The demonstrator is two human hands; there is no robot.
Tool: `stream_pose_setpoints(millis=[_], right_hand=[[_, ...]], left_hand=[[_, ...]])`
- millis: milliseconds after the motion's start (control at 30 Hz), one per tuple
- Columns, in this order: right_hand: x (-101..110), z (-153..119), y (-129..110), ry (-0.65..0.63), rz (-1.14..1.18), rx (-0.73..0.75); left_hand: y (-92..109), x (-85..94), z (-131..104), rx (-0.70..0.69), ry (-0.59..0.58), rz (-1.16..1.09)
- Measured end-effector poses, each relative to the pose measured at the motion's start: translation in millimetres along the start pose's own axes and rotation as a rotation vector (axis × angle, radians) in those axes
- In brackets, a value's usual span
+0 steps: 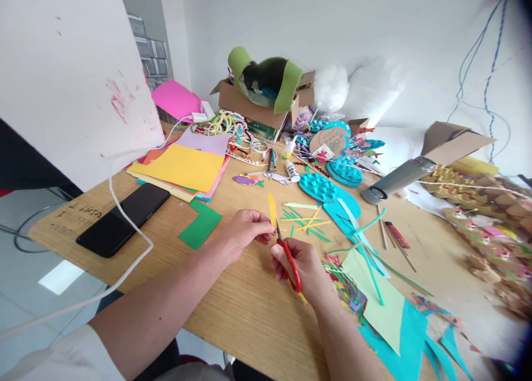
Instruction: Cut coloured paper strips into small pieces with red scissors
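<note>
The left forearm enters at the lower left of the frame and extends up and right to the centre. The left hand (248,230) has its fingers curled, thumb and fingertips pinching the lower part of a narrow yellow paper strip (271,205), which points upward at the frame centre. The right forearm rises from the lower right; the right hand (310,266) grasps a pair of red-handled metal scissors (295,272) by the loops, blades directed upward at the strip's lower end. Dark characters (92,202) on the left edge of the wood-grain tabletop (245,298) appear upside down and cannot be read with certainty. A round brown disc (330,140), upper right of centre, bears lettering too small to read. A small white plastic bottle (292,172), near centre, carries an illegible label
</note>
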State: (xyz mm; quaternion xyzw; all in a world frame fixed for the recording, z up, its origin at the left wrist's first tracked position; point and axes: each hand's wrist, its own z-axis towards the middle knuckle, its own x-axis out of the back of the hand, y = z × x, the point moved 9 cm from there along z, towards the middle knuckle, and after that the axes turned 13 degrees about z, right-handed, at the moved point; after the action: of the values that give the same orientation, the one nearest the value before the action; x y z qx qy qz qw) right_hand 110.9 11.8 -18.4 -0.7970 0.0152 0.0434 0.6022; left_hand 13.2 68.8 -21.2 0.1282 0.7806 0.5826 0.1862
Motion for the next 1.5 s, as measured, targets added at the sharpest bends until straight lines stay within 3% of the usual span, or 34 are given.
stream_pose_setpoints(millis=[800, 1500], right_hand=[[-1.3, -0.6, -1.8, -0.004, -0.034, 0.004], [-0.6, -0.3, -1.1, -0.003, -0.041, -0.002]], left_hand=[[-2.9, 3.5, 1.5, 0.012, 0.032, -0.013], [-1.4, -0.5, -0.6, 0.029, -0.022, 0.0]])
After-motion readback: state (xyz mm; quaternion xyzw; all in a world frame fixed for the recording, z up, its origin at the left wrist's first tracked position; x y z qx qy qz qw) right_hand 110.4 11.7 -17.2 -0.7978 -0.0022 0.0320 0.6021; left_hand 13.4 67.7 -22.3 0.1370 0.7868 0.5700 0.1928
